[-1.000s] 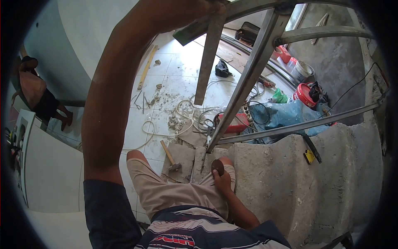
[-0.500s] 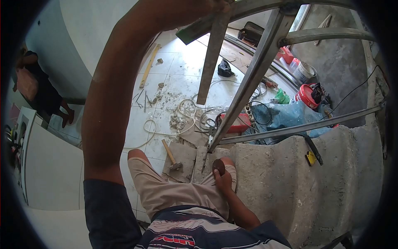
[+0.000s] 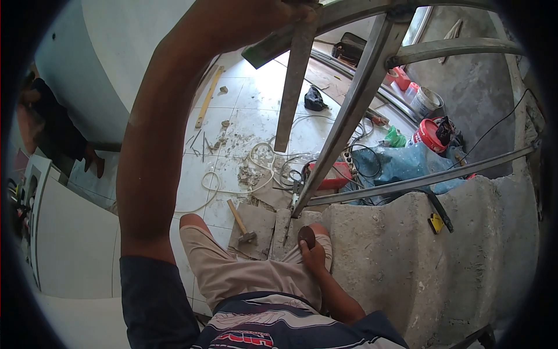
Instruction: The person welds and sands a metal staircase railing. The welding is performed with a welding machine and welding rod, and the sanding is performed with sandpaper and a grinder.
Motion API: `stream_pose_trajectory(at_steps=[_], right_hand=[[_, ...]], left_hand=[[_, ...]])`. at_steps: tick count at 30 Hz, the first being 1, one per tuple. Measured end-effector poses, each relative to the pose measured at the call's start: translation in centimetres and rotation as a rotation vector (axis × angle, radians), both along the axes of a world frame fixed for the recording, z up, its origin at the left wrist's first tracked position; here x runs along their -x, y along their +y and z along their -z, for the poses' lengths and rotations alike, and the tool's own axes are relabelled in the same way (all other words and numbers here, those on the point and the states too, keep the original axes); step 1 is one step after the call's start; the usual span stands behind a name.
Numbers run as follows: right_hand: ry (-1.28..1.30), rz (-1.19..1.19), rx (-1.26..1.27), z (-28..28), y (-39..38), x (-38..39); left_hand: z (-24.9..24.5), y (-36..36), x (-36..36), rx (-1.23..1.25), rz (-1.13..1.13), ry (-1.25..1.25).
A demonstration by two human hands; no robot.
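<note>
My left hand (image 3: 293,13), partly cut off by the top edge, is raised and closed at the top of a flat metal bar (image 3: 294,87), where it meets the curved steel rail (image 3: 343,16). The bar hangs down, its lower end free above the floor. Low by my right thigh, my right hand (image 3: 314,256) grips a dark brown round disc (image 3: 306,234), thumb on its face. A slanting steel post (image 3: 349,116) stands between the hands, joined to the rail above and reaching the step below. A hammer (image 3: 242,224) lies beside my left knee.
Concrete steps (image 3: 372,250) rise to my right, with a yellow-and-black tool (image 3: 435,223) on them. Cables, rubble and a yellow level (image 3: 209,96) lie on the tiles. A red bucket (image 3: 429,135) and blue sheeting (image 3: 401,164) are beyond. Another person (image 3: 58,119) stands at far left.
Both hands keep their grips. The flat bar's lower end sits slightly lower in view. The other person at the left has shifted posture.
</note>
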State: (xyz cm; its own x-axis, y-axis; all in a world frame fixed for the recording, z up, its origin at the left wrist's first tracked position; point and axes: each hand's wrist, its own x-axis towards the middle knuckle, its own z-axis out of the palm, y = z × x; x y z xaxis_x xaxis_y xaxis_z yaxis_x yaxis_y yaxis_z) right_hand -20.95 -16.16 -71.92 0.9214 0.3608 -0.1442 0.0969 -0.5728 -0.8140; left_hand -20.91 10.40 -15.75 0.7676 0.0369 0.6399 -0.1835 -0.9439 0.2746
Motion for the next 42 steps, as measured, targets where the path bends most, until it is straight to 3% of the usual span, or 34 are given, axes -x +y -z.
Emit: stream_pose_trajectory(at_steps=[3,6,9,15,21,24,27,30,36,39,42], right_hand=[[-0.003,0.004,0.001,0.0,0.1,0.0],[-0.004,-0.004,0.014,-0.4,0.1,0.1],[-0.036,0.001,-0.027,-0.3,0.1,0.1],[-0.03,0.0,-0.007,0.1,0.0,0.1],[-0.031,-0.005,-0.009,0.0,0.0,-0.1],[-0.049,-0.002,-0.031,0.2,0.0,0.0],[-0.03,-0.004,-0.022,0.3,-0.1,0.0],[-0.019,-0.004,-0.008,0.1,-0.1,0.0],[-0.03,-0.002,-0.003,-0.2,0.0,0.0],[-0.007,-0.003,0.011,-0.4,0.1,0.0],[-0.013,-0.001,0.006,-0.4,0.1,0.0]], left_hand=[[-0.2,-0.6,-0.4,0.053,-0.131,0.028],[0.3,-0.2,-0.4,0.019,-0.1,0.02],[1.5,0.1,-0.1,-0.123,0.006,-0.153],[1.3,0.0,0.0,-0.129,-0.028,-0.146],[0.5,0.6,-0.1,-0.036,0.063,-0.083],[0.4,0.2,-0.1,0.015,0.01,-0.008],[1.0,0.0,-0.4,-0.07,0.019,-0.137],[0.0,-0.3,-0.6,0.078,-0.093,0.004],[0.5,-0.1,-0.5,0.091,-0.084,0.023],[1.5,0.4,-0.3,-0.091,0.014,-0.154],[1.5,0.5,-0.4,-0.096,0.034,-0.155]])
